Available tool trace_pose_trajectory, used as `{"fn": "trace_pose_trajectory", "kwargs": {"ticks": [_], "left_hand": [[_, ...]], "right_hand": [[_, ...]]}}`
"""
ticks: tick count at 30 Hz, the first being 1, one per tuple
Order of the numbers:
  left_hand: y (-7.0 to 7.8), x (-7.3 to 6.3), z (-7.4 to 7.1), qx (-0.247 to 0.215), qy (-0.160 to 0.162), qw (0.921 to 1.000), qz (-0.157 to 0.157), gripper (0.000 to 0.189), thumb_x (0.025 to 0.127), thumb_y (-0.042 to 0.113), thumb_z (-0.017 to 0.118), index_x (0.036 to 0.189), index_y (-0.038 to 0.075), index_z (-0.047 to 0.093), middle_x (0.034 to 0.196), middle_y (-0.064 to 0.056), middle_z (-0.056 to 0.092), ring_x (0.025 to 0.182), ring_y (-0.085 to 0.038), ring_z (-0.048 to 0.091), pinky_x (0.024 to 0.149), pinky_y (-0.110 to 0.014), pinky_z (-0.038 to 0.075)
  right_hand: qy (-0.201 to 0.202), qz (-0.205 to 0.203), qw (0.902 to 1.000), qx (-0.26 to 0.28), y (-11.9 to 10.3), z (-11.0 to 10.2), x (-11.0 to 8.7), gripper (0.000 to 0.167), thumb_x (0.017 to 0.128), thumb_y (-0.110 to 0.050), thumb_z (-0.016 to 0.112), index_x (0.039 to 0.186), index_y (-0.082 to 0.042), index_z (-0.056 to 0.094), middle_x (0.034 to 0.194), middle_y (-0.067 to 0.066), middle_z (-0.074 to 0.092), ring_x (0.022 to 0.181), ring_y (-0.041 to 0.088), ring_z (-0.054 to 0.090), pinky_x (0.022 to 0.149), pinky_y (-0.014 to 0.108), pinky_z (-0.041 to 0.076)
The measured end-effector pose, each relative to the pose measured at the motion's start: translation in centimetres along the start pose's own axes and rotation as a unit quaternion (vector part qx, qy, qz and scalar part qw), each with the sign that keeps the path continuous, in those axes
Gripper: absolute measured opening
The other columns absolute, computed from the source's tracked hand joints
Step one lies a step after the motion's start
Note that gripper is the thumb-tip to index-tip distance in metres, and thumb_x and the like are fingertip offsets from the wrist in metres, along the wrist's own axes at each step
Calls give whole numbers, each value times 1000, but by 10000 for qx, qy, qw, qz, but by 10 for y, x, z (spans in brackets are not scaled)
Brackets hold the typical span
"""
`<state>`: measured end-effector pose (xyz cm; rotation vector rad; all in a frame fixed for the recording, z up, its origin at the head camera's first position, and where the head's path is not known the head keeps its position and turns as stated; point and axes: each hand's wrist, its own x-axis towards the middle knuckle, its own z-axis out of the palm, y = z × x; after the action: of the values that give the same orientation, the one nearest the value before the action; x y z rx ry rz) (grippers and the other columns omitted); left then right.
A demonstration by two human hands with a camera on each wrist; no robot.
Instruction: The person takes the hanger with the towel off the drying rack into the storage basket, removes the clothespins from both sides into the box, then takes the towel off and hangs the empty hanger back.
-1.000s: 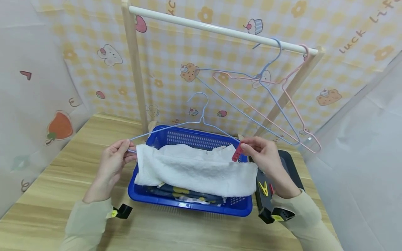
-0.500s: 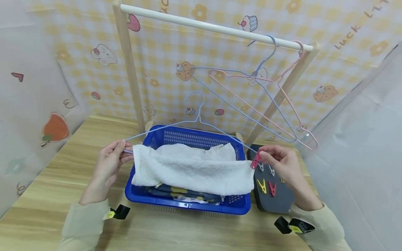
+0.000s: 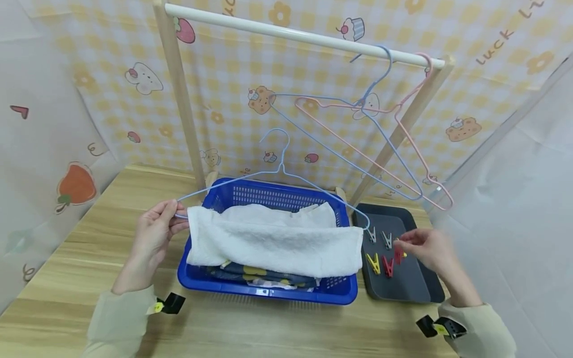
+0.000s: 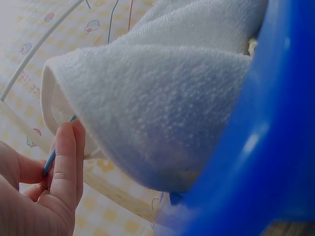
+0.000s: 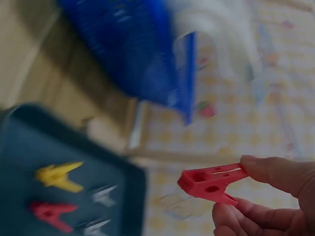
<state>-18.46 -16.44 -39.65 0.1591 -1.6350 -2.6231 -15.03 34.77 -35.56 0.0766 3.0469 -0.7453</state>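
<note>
My left hand (image 3: 154, 228) pinches the left end of a blue wire hanger (image 3: 279, 169), whose lower bar carries a folded white towel (image 3: 277, 248). In the left wrist view, thumb and fingers grip the wire beside the towel's open fold (image 4: 142, 108). The hanger's right end stands free above the basket's right side. My right hand (image 3: 429, 248) holds a red clothespin (image 5: 209, 184) by its handle ends, over the dark tray (image 3: 418, 283). Lying in that tray are more clothespins: a yellow one (image 3: 373, 263), a red one (image 3: 388, 267) and grey ones (image 3: 387, 240).
A blue basket (image 3: 268, 293) with white cloth and dark patterned fabric (image 3: 250, 272) stands under the towel. Behind it rises a wooden rack with a white rail (image 3: 277, 33). A second blue hanger (image 3: 340, 144) and a pink hanger (image 3: 421, 149) hang at its right.
My right hand has moved right with the red clothespin, away from the hanger's right end to over the tray. The left hand keeps its grip on the hanger. The view has shifted slightly.
</note>
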Motion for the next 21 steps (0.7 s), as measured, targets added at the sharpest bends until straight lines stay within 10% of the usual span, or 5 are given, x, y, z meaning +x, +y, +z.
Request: {"fn": "trace_pose_trajectory", "kwargs": {"ticks": [10,21], "left_hand": [[0,0,-1,-87,-62,9999,5,24,96,16,52,77,11,67,70,0,68,61,-8,65,61,-19,57],[3,-1,1,-310,-25,9995,-94,27,97,14,50,76,10,66,68,1,66,58,-7,63,58,-17,56]], "right_hand": [[-1174,1151,9843,-645,78,35,23,26,81,-21,70,64,-3,67,53,-1,55,51,14,49,45,25,43],[-1372,1671,9752,-478,101,60,28,34,79,-20,73,56,-7,53,49,1,50,45,12,48,41,24,45]]}}
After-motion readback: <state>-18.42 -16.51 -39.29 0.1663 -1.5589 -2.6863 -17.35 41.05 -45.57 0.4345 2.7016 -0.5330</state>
